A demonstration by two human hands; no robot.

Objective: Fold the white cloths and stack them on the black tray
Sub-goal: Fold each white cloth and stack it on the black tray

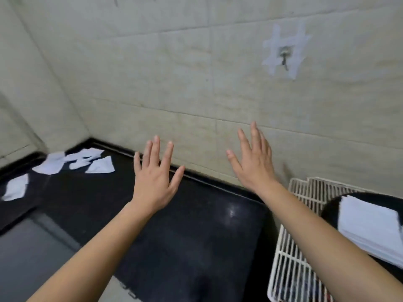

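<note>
My left hand (153, 175) and my right hand (254, 161) are raised above the black counter (196, 225), fingers spread and straight, holding nothing. Several loose white cloths (76, 162) lie scattered in the far left corner of the counter, with one more white cloth (16, 188) at the left edge. At the right, a stack of folded white cloths (368, 225) sits on the black tray (329, 212). Both hands hang apart from the cloths and the tray.
A white wire rack (292, 269) stands at the right under and beside the tray. A tiled wall with a metal hook (284, 56) rises behind the counter. A grey recessed panel (32, 247) lies at the lower left.
</note>
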